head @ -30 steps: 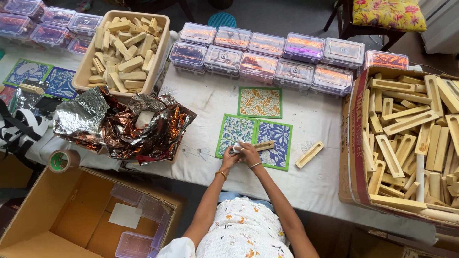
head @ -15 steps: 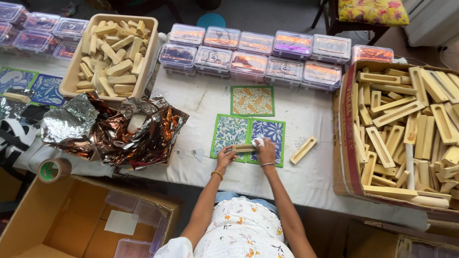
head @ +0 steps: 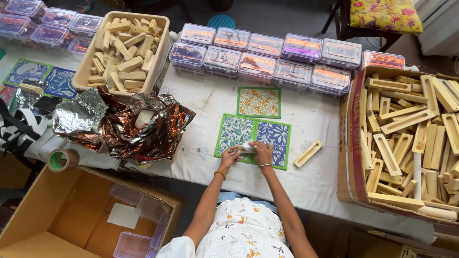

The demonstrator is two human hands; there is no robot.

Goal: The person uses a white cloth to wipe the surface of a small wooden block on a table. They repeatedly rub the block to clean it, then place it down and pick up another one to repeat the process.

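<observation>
Left of the work: roll of tape, crumpled foil, tray of wooden blocks. Centre: left hand and right hand both closed on a small pale object (kind unclear), held over two patterned cards. Right: loose wooden holder, carton of wooden holders.

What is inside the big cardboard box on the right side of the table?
The big cardboard box holds a heap of pale wooden frames and sticks. The pile covers whatever lies below it, and the box bottom is hidden.
</observation>
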